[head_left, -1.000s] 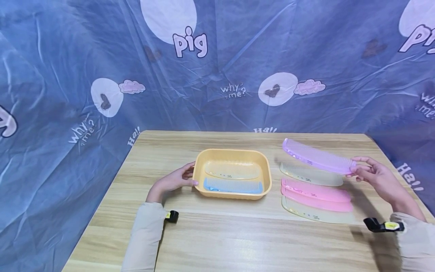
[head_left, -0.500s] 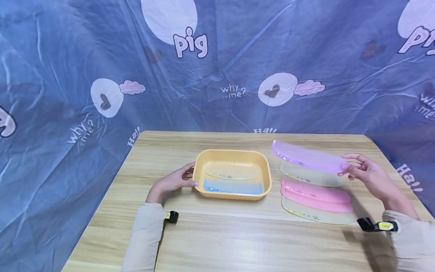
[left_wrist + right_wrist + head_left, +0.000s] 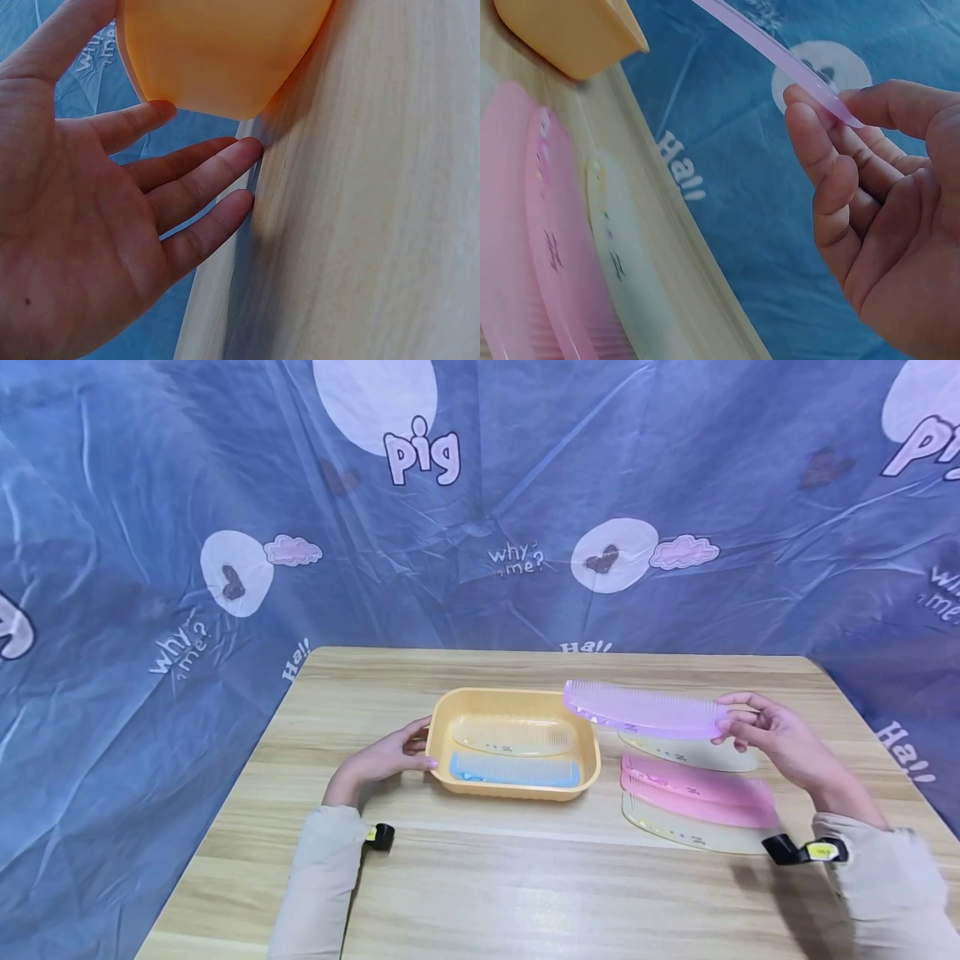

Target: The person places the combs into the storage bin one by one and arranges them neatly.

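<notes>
My right hand (image 3: 780, 739) pinches the right end of a purple comb (image 3: 645, 712) between thumb and fingers, its teeth facing away. The comb is raised off the table, and its left end overlaps the right rim of a yellow tray (image 3: 592, 727) in the head view. In the right wrist view the purple comb (image 3: 795, 67) appears nearly edge-on. At the tray's left end, my left hand (image 3: 378, 760) touches the wall with thumb and forefinger, the other fingers extended (image 3: 202, 180). Inside the tray lie a clear yellowish comb (image 3: 510, 737) and a blue comb (image 3: 517, 771).
To the tray's right, a pale comb (image 3: 686, 750) lies partly under the purple one. Nearer are two overlapping pink combs (image 3: 705, 789) and another pale comb (image 3: 675, 827). A blue printed curtain (image 3: 480, 593) hangs behind the wooden table (image 3: 510, 885).
My right hand has carried the purple comb leftward, from above the other combs to the tray's right rim. The left hand and the tray stay in place.
</notes>
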A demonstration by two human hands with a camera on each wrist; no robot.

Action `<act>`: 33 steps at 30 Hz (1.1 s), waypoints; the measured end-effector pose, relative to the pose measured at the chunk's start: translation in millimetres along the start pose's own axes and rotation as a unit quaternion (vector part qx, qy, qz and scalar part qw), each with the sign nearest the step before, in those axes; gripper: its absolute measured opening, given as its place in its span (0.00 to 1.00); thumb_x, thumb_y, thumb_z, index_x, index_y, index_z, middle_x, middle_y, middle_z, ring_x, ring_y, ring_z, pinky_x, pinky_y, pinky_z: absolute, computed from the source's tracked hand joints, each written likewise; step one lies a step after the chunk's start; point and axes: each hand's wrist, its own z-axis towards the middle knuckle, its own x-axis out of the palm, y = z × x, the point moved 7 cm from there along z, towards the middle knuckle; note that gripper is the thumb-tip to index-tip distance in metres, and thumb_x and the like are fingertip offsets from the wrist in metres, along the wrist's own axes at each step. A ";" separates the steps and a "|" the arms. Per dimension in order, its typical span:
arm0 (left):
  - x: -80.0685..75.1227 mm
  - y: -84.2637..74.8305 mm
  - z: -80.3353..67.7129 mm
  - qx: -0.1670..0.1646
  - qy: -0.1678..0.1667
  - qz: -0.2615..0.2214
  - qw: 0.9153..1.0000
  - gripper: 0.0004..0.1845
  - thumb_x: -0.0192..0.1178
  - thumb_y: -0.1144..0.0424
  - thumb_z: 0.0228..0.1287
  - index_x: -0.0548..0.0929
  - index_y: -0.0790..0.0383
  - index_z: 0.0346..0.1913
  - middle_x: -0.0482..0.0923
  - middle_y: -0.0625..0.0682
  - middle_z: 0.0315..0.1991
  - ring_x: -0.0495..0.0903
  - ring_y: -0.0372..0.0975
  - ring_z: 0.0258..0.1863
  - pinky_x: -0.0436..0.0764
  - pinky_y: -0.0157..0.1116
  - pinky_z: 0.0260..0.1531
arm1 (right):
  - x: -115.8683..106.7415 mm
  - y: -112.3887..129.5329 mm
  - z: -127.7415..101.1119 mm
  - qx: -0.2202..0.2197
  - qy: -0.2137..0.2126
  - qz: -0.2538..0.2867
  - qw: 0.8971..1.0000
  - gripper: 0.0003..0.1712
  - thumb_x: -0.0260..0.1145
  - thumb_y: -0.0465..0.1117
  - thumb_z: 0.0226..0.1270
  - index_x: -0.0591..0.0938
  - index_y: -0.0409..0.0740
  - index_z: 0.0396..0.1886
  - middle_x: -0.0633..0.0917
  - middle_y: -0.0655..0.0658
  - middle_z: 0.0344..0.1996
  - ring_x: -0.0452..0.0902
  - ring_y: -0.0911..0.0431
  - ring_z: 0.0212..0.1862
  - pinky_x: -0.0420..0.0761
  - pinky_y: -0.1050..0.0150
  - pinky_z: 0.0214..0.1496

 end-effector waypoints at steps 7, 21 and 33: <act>0.1 -0.4 0.4 -0.001 -0.002 -0.005 1.000 0.48 0.66 0.59 0.62 0.46 0.58 0.77 0.57 0.64 0.73 0.61 0.54 0.72 0.64 0.49 0.70 | 20.5 -0.5 13.2 0.012 0.020 -0.008 1.000 0.21 0.52 0.22 0.68 0.75 0.49 0.51 0.87 0.54 0.34 0.84 0.64 0.34 0.73 0.69 0.27; 1.9 -0.7 -0.5 0.000 0.007 -0.016 1.000 0.48 0.66 0.58 0.62 0.46 0.58 0.77 0.62 0.65 0.71 0.66 0.54 0.69 0.64 0.49 0.70 | 60.8 -2.3 31.6 0.024 0.062 -0.035 0.997 0.16 0.54 0.27 0.70 0.74 0.47 0.52 0.88 0.55 0.32 0.82 0.65 0.32 0.74 0.69 0.26; 0.2 -1.8 -0.9 -0.006 0.003 -0.007 1.000 0.48 0.66 0.58 0.62 0.46 0.57 0.77 0.60 0.64 0.72 0.64 0.54 0.70 0.64 0.49 0.70 | 94.3 -8.6 44.0 0.081 0.078 -0.048 0.992 0.17 0.58 0.31 0.69 0.69 0.35 0.56 0.88 0.56 0.33 0.80 0.65 0.31 0.77 0.70 0.27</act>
